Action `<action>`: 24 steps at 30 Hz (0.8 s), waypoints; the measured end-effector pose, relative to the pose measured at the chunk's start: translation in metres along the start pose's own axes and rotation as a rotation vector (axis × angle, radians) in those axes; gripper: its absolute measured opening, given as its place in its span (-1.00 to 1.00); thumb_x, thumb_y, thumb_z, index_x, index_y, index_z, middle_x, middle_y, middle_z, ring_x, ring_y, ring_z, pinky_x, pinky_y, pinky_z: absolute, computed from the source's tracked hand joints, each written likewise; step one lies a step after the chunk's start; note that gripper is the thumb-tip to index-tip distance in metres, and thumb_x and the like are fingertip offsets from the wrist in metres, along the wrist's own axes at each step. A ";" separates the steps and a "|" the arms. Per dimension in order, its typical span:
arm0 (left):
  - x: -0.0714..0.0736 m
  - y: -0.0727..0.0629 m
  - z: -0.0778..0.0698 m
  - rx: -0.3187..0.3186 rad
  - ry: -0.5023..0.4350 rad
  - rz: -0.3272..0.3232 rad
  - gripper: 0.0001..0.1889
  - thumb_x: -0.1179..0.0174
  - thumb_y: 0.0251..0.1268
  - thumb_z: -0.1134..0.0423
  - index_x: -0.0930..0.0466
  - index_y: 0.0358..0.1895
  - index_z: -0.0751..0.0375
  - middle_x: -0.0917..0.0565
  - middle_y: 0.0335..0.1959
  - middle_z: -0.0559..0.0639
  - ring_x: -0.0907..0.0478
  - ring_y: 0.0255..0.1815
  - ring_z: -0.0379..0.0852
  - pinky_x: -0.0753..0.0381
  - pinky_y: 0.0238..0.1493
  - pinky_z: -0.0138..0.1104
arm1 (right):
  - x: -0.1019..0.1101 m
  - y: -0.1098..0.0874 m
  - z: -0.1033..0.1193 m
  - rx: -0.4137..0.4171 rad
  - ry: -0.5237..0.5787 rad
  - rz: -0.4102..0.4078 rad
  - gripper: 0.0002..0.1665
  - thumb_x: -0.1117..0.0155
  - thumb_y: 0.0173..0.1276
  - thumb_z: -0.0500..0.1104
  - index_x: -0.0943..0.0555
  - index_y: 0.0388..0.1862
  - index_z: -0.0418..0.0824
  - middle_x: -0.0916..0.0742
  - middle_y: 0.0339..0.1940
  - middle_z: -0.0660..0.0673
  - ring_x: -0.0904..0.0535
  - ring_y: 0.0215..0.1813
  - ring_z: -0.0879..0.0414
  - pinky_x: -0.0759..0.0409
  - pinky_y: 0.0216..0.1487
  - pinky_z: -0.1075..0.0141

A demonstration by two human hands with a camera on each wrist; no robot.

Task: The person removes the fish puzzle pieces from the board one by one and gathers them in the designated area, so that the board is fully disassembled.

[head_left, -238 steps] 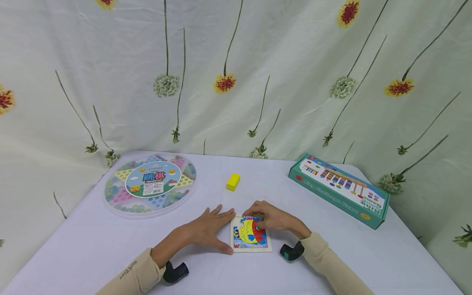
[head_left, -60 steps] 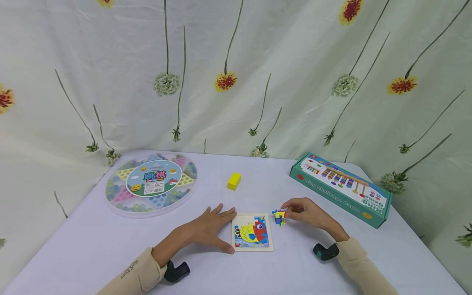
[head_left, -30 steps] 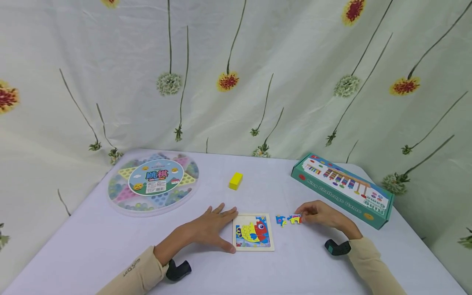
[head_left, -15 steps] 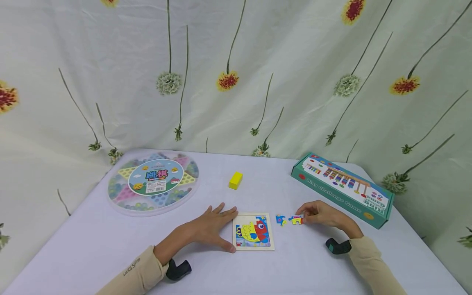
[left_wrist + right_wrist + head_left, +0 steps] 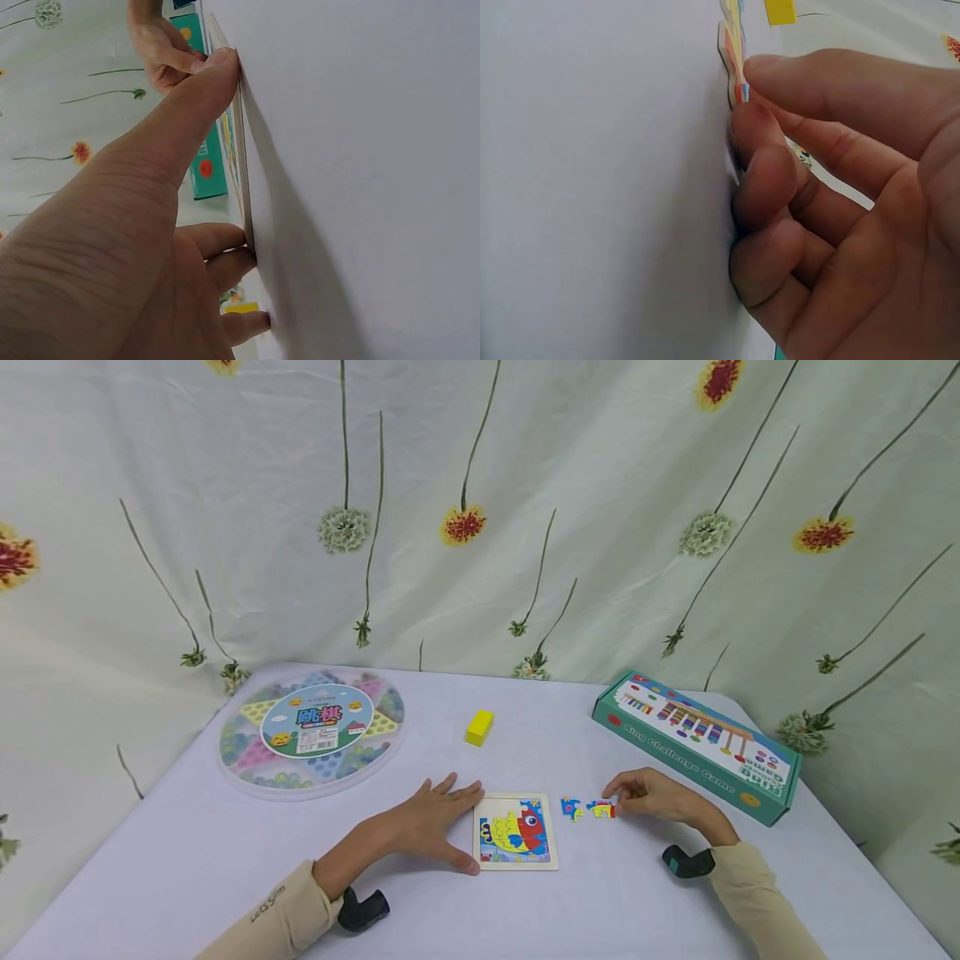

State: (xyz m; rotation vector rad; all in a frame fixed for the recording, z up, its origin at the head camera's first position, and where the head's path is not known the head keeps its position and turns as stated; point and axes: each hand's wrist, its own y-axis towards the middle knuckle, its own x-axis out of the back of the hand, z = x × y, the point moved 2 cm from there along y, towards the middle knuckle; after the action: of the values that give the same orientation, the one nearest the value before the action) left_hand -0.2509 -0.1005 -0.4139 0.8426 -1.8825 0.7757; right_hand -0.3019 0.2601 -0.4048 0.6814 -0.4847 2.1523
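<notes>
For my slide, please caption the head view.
Left hand touches the fish puzzle; right hand holds a loose piece.

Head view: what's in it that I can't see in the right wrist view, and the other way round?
Only the head view shows the left hand, the round game board and the lettering on the green box.

Only the right wrist view shows the pale side edge of the puzzle piece at the right hand.

Both show that hand and piece, the yellow block, the white tabletop and the flowered curtain.
</notes>
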 end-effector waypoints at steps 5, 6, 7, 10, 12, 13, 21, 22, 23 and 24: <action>-0.001 0.000 0.000 0.003 0.001 0.000 0.07 -0.33 -0.11 -0.35 -0.13 0.50 0.04 -0.12 0.53 -0.09 0.18 0.56 0.15 0.21 0.46 0.19 | 0.001 0.000 -0.002 0.002 -0.010 -0.017 -0.71 -0.20 0.29 -0.32 -0.58 -0.03 -0.41 -0.49 -0.48 -0.05 -0.40 -0.37 0.20 -0.30 -0.37 0.41; -0.001 0.000 0.000 0.003 0.002 -0.001 0.07 -0.33 -0.11 -0.35 -0.13 0.50 0.04 -0.12 0.53 -0.09 0.18 0.56 0.14 0.21 0.46 0.19 | 0.002 0.000 -0.002 0.004 -0.014 -0.024 -0.71 -0.19 0.29 -0.32 -0.57 -0.02 -0.41 -0.49 -0.47 -0.05 -0.40 -0.37 0.19 -0.30 -0.36 0.41; -0.001 0.000 0.000 0.003 0.001 -0.001 0.07 -0.33 -0.11 -0.35 -0.13 0.50 0.04 -0.12 0.53 -0.09 0.17 0.56 0.14 0.21 0.46 0.19 | 0.002 0.001 -0.001 0.003 -0.020 -0.035 -0.71 -0.18 0.30 -0.32 -0.57 -0.02 -0.40 -0.50 -0.47 -0.05 -0.40 -0.37 0.19 -0.31 -0.36 0.41; 0.000 0.000 0.000 0.002 0.002 0.000 0.08 -0.33 -0.11 -0.36 -0.13 0.50 0.04 -0.11 0.53 -0.09 0.18 0.56 0.15 0.21 0.46 0.19 | 0.001 0.004 0.001 0.010 -0.055 -0.078 -0.71 -0.19 0.31 -0.29 -0.58 0.01 -0.35 -0.53 -0.44 -0.06 -0.43 -0.35 0.17 -0.35 -0.34 0.41; 0.001 0.000 0.000 0.003 0.004 -0.001 0.08 -0.33 -0.11 -0.36 -0.12 0.50 0.04 -0.11 0.53 -0.09 0.18 0.56 0.15 0.21 0.46 0.19 | 0.000 0.008 0.006 0.029 -0.076 -0.110 -0.70 -0.20 0.33 -0.27 -0.58 0.03 -0.31 -0.58 -0.37 -0.08 -0.47 -0.30 0.13 -0.41 -0.31 0.40; 0.001 -0.001 0.000 0.002 0.004 0.000 0.08 -0.33 -0.11 -0.37 -0.12 0.50 0.04 -0.11 0.53 -0.09 0.18 0.56 0.16 0.21 0.46 0.19 | -0.001 0.011 0.010 0.043 -0.087 -0.124 -0.68 -0.22 0.33 -0.26 -0.57 0.05 -0.30 -0.60 -0.33 -0.11 -0.49 -0.26 0.11 -0.45 -0.28 0.39; 0.003 -0.001 -0.001 -0.005 -0.002 0.003 0.08 -0.32 -0.10 -0.36 -0.13 0.50 0.07 -0.11 0.53 -0.07 0.18 0.56 0.17 0.21 0.46 0.19 | -0.026 0.035 0.041 0.165 -0.101 -0.124 -0.60 -0.27 0.32 -0.21 -0.55 0.11 -0.31 -0.65 0.07 -0.25 -0.53 0.09 -0.15 -0.56 0.08 0.07; 0.003 -0.001 -0.001 -0.004 -0.003 0.003 0.07 -0.33 -0.10 -0.36 -0.13 0.49 0.06 -0.11 0.53 -0.07 0.18 0.56 0.17 0.21 0.46 0.19 | -0.031 0.038 0.045 0.165 -0.108 -0.113 -0.60 -0.27 0.32 -0.20 -0.55 0.12 -0.29 -0.64 0.09 -0.23 -0.51 0.12 -0.15 -0.54 0.11 0.03; 0.002 -0.001 -0.002 -0.003 -0.002 0.001 0.08 -0.33 -0.10 -0.36 -0.13 0.49 0.07 -0.11 0.53 -0.07 0.18 0.56 0.17 0.21 0.46 0.19 | -0.036 0.041 0.048 0.171 -0.117 -0.099 -0.60 -0.28 0.31 -0.20 -0.56 0.12 -0.28 -0.64 0.10 -0.22 -0.50 0.13 -0.16 -0.53 0.13 -0.01; 0.002 -0.001 -0.002 -0.001 -0.004 0.000 0.07 -0.33 -0.11 -0.35 -0.13 0.49 0.07 -0.11 0.53 -0.07 0.18 0.56 0.17 0.21 0.45 0.19 | -0.041 0.044 0.050 0.171 -0.123 -0.081 -0.60 -0.29 0.30 -0.20 -0.56 0.11 -0.26 -0.64 0.11 -0.20 -0.49 0.14 -0.15 -0.51 0.14 -0.04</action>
State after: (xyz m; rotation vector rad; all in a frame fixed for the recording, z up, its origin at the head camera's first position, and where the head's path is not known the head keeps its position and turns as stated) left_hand -0.2499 -0.1004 -0.4111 0.8438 -1.8869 0.7737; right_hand -0.2997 0.1826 -0.3954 0.9172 -0.3340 2.0994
